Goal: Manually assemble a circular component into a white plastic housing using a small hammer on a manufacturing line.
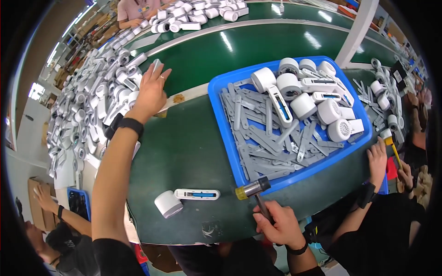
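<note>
My left hand (153, 92) reaches out to the far left, fingers apart, beside a heap of white dryer-shaped housings (108, 89). A pale patch shows at one fingertip; I cannot make out what it is. My right hand (281, 224) is closed round the dark handle of a mallet (253, 187), which has a metal head and a yellow face. The mallet head is at the near edge of a blue tray (237, 168). On the green table, left of the mallet, lies one white housing (168, 204) with its handle open, a blue strip inside.
The tray holds many grey handle covers (262, 138) and several white housings (289, 86). Behind it runs a green conveyor (198, 50), with a white post (357, 34) at the right. A co-worker's hand (378, 158) is right of the tray; another person's hand (44, 198) is at lower left.
</note>
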`<state>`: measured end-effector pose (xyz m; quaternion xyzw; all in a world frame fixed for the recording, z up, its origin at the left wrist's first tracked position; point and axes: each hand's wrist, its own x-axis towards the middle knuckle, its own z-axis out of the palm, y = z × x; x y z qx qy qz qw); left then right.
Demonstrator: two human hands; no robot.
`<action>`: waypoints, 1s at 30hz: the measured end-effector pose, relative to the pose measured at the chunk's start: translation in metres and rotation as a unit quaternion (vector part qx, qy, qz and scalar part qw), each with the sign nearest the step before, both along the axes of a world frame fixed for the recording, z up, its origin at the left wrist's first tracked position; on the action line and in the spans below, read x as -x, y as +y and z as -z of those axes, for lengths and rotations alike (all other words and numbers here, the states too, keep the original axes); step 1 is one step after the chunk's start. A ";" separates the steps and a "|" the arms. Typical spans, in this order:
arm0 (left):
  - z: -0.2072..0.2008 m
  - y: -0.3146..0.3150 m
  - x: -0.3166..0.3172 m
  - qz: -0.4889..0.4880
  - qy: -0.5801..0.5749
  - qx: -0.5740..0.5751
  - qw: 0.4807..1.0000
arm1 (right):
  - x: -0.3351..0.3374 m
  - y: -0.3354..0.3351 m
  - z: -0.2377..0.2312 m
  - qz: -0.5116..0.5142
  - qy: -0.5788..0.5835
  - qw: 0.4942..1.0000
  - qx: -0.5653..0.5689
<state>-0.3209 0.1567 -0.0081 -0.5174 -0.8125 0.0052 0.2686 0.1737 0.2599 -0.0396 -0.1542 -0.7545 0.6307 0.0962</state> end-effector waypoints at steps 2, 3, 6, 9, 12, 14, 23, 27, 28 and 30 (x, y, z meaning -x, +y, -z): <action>-0.011 0.019 -0.039 0.073 -0.131 -0.032 0.988 | -0.001 0.002 -0.002 0.007 -0.016 1.000 0.019; -0.018 0.034 -0.070 0.142 -0.254 -0.063 0.955 | -0.004 0.004 -0.001 0.013 -0.025 0.999 0.042; -0.025 0.062 -0.133 0.185 -0.312 -0.023 0.931 | -0.005 0.008 -0.001 0.017 -0.022 0.996 0.088; -0.018 0.081 -0.150 0.193 -0.300 -0.009 0.934 | -0.004 0.006 -0.006 0.017 -0.032 0.994 0.106; -0.002 0.094 -0.143 0.128 -0.300 0.030 0.945 | -0.001 0.001 -0.004 0.021 -0.014 0.993 0.116; 0.004 0.095 -0.137 0.132 -0.315 0.037 0.939 | -0.002 0.000 -0.001 0.019 -0.021 0.991 0.130; -0.052 0.073 -0.161 0.061 -0.539 -0.153 0.826 | -0.005 0.004 0.008 0.013 0.005 0.988 0.157; -0.069 -0.001 -0.199 0.082 -0.697 -0.308 0.642 | -0.003 0.008 0.017 0.030 0.051 0.967 0.247; -0.074 -0.020 -0.224 0.072 -0.709 -0.339 0.615 | -0.009 0.011 0.014 0.032 0.086 0.955 0.283; -0.068 -0.061 -0.254 0.054 -0.731 -0.373 0.568 | -0.004 0.010 0.004 0.020 0.119 0.945 0.303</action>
